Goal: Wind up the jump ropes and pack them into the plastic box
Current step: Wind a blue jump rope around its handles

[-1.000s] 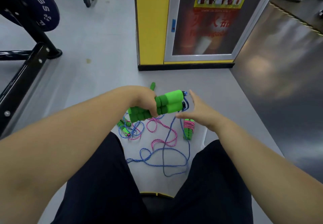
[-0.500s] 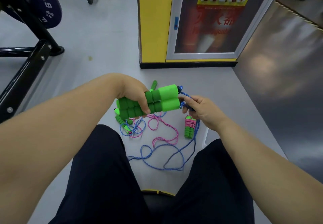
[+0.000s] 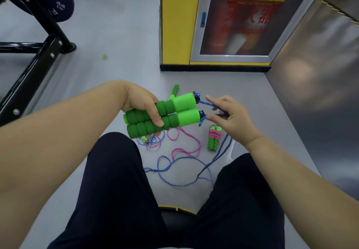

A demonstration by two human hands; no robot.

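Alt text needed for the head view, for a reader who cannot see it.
A seated person's left hand grips two green foam handles side by side while the right hand pinches their blue rope. On the grey floor below lie loose blue and pink rope and a wound bundle.

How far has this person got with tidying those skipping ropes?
One rope looks finished: a pink-wound bundle lies on the floor. In hand now: the left hand grips two green handles together, while the right hand pinches their blue cord, not yet wound. Left: loose pink rope with another handle. No plastic box is clearly visible, so nothing looks packed.
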